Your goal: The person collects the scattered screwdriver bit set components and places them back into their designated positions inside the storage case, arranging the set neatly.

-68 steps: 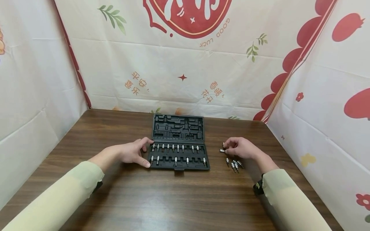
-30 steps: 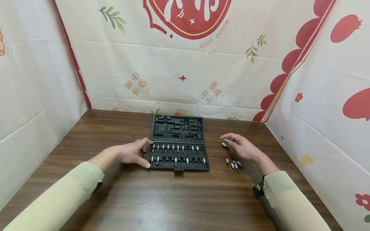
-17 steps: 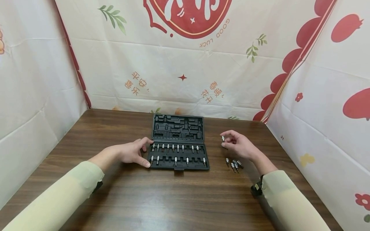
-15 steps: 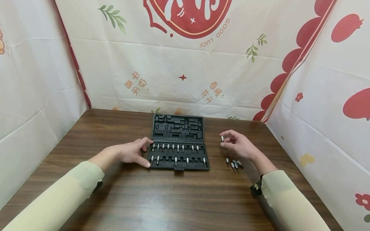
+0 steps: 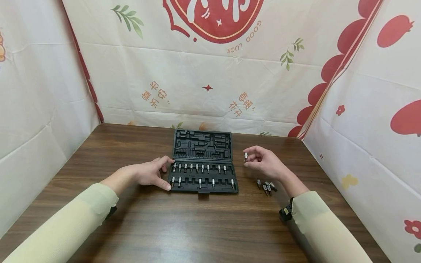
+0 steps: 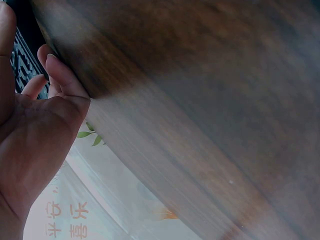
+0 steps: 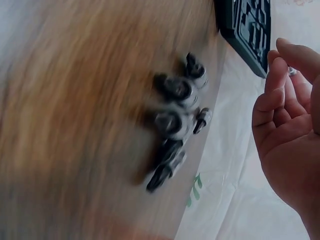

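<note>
A black plastic tool case (image 5: 203,189) lies unfolded on the table, bit sockets standing in two rows in its lower half. My left hand (image 5: 149,173) rests at the case's left side, thumb by the front corner and index finger near the hinge. To the right of the case, my right hand (image 5: 267,163) pinches a small silver bit socket (image 5: 245,157) upright between thumb and fingers. In the right wrist view the right hand (image 7: 290,135) mostly hides that bit socket (image 7: 292,71). Several loose bit sockets (image 5: 265,189) lie on the table below the right hand.
The brown wooden table (image 5: 184,230) is bordered by printed cloth walls (image 5: 210,65). Beyond the hinge, the case's lid (image 5: 202,145) lies back with moulded slots. A dark strap device (image 5: 285,213) sits on the right wrist.
My right hand has picked up a bit socket from the table, turned it upright and carried it left toward the case. My left hand has stayed in place.
</note>
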Tool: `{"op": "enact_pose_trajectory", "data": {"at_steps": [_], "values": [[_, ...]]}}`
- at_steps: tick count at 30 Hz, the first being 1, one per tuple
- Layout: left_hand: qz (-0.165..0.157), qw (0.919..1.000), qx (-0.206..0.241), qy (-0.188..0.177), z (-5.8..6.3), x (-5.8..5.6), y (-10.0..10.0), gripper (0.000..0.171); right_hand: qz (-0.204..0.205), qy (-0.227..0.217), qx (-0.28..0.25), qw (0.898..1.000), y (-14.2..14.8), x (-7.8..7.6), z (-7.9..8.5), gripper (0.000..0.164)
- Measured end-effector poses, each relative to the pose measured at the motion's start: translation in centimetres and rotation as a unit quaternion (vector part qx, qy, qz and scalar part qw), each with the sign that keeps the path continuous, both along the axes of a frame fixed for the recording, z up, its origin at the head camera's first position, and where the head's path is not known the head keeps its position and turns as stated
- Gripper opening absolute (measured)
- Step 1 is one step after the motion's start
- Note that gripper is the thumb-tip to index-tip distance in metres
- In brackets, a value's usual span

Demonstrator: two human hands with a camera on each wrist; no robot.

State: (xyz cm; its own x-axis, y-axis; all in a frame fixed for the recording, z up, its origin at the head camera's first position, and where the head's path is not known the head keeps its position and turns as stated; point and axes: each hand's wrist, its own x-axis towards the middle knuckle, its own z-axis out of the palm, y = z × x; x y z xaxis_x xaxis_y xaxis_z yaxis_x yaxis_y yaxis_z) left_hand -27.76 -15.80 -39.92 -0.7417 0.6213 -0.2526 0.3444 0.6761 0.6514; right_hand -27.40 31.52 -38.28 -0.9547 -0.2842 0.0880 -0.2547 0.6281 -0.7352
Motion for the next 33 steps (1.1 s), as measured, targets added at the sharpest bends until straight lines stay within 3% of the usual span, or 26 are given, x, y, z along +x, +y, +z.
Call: {"op": "enact_pose_trajectory", "data": {"at_steps": [10,17,25,33], "values": [[0.002,1.0000,0.000,0.000,0.1,0.1,0.0,0.103,0.010,-0.003,-0.008,1.000,-2.5,-0.1,0.3,0.040],[0.003,1.0000,-0.003,0.000,0.0,0.0,0.0,0.103,0.009,-0.002,0.026,1.000,-4.3,-0.5,0.1,0.043],[-0.005,1.0000,0.003,-0.002,0.1,0.0,-0.2,0.105,0.038,-0.021,0.034,0.998,-6.2,-0.7,0.0,0.046],[-0.021,0.9997,0.006,0.009,-0.3,-0.4,-0.7,0.106,0.057,0.000,0.080,0.995,-7.5,-1.3,-1.1,0.041]]}}
